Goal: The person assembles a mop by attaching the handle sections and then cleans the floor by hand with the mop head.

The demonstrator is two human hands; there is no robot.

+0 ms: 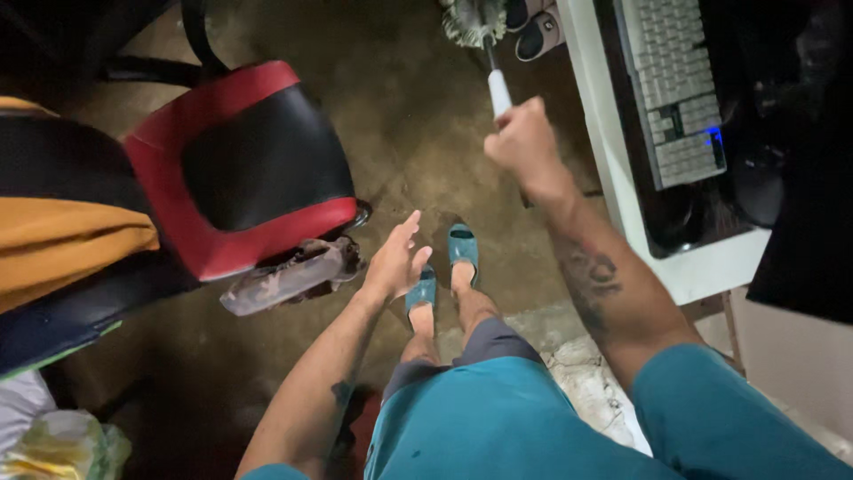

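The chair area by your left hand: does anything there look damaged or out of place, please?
Yes. The chair's armrest, beside the open left hand, looks worn and peeling. The right hand grips a duster.

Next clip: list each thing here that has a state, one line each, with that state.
Right hand: closed around the duster handle, arm stretched forward.
Left hand: open, empty, fingers spread.
Duster head: down by the floor.
Red and black chair: unoccupied.
Keyboard: blue light on.
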